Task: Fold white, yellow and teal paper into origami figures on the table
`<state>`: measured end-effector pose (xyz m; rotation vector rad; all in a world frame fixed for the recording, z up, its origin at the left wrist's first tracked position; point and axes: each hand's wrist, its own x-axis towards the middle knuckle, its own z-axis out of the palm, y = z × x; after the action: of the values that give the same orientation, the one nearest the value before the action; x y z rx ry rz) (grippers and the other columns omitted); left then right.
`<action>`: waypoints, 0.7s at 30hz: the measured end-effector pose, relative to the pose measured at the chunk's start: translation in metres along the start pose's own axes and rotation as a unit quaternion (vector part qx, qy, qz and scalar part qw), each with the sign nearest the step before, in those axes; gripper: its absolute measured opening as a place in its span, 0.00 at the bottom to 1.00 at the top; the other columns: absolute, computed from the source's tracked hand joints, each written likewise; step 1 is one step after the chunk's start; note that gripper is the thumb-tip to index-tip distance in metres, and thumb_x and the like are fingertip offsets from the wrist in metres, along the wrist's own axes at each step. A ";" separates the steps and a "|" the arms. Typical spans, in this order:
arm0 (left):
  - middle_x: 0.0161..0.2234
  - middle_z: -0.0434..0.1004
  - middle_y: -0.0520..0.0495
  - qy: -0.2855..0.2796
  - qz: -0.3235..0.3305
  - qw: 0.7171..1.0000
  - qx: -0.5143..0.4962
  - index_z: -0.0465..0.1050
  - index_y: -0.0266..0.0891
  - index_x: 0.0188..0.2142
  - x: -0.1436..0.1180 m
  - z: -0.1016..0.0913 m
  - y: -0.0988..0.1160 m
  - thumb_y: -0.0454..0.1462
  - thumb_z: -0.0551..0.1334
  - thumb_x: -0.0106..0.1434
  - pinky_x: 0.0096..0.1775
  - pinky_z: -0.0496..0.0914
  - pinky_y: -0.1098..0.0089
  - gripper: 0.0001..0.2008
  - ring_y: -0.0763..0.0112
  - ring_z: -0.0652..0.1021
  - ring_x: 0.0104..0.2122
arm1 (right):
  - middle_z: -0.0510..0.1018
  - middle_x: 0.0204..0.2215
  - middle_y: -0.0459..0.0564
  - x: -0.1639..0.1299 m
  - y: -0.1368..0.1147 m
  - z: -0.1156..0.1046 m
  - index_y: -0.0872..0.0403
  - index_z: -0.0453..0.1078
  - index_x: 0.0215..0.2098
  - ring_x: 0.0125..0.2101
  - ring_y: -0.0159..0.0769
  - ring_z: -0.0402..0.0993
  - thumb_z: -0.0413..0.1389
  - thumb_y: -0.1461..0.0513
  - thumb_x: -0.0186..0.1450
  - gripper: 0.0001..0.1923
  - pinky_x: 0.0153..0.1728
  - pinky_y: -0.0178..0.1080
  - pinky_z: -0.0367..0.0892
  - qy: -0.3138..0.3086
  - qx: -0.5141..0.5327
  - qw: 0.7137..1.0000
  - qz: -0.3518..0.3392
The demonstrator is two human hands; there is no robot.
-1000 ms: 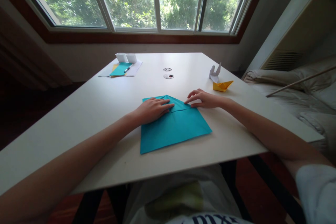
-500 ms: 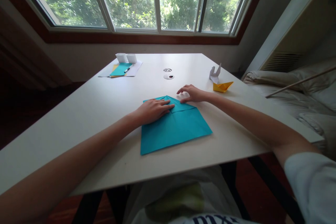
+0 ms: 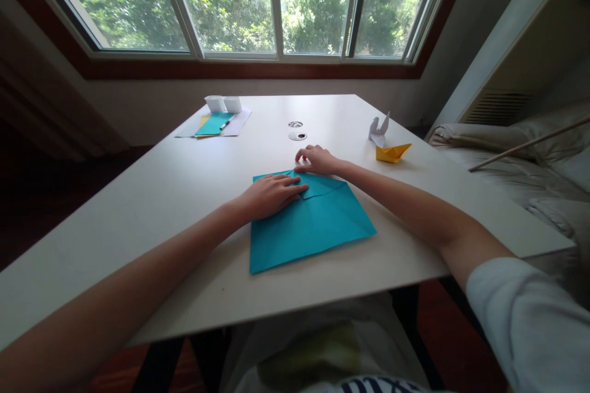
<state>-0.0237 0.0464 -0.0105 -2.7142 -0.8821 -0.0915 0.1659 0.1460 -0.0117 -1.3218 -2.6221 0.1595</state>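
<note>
A folded sheet of blue-green paper [image 3: 313, 227] lies on the table close to me, its upper part bearing creased flaps. My left hand [image 3: 274, 195] rests flat on the upper left of that sheet, fingers stretched out, covering part of the folds. At the sheet's top point is my right hand [image 3: 318, 159]. Its fingers are curved and apart from the thumb, whose tip is at the paper's top edge. I see nothing held in either hand.
A yellow paper boat [image 3: 393, 153] and a white folded paper figure [image 3: 378, 130] stand at the right. Farther left lie stacked coloured sheets [image 3: 212, 125] with a pen [image 3: 225, 124], beside white box-like paper pieces [image 3: 223, 104]. Round inserts [image 3: 297, 136] sit in the white tabletop [image 3: 175, 196].
My right hand has moved left along the sheet's top edge to its top point. My left hand stays flat on the paper.
</note>
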 end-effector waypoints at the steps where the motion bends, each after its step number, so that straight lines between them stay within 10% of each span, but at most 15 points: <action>1: 0.56 0.66 0.46 -0.001 0.000 1.000 -0.004 0.61 0.48 0.57 0.000 0.000 0.000 0.42 0.43 0.70 0.47 0.68 0.61 0.20 0.60 0.71 0.50 | 0.70 0.44 0.54 -0.001 -0.001 0.000 0.49 0.68 0.45 0.44 0.44 0.64 0.52 0.45 0.59 0.23 0.43 0.43 0.59 0.003 -0.007 1.000 -0.003; 8: 0.49 0.71 0.37 -0.019 -0.102 0.993 -0.052 0.58 0.33 0.55 0.001 -0.003 0.004 0.47 0.47 0.67 0.41 0.70 0.62 0.24 0.57 0.73 0.47 | 0.71 0.44 0.55 -0.009 0.000 -0.002 0.50 0.67 0.46 0.46 0.48 0.64 0.47 0.41 0.60 0.27 0.43 0.45 0.58 0.018 -0.051 0.998 -0.036; 21: 0.52 0.67 0.41 -0.022 -0.084 0.996 -0.033 0.61 0.40 0.55 -0.003 -0.001 -0.003 0.48 0.42 0.68 0.42 0.69 0.62 0.23 0.56 0.70 0.48 | 0.68 0.48 0.58 -0.037 -0.002 -0.007 0.49 0.62 0.53 0.48 0.51 0.62 0.53 0.40 0.54 0.35 0.45 0.49 0.58 -0.004 -0.022 0.996 -0.081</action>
<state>-0.0276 0.0468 -0.0092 -2.7066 -1.1380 -0.0961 0.1870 0.1152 -0.0088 -1.1171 -2.7405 0.0830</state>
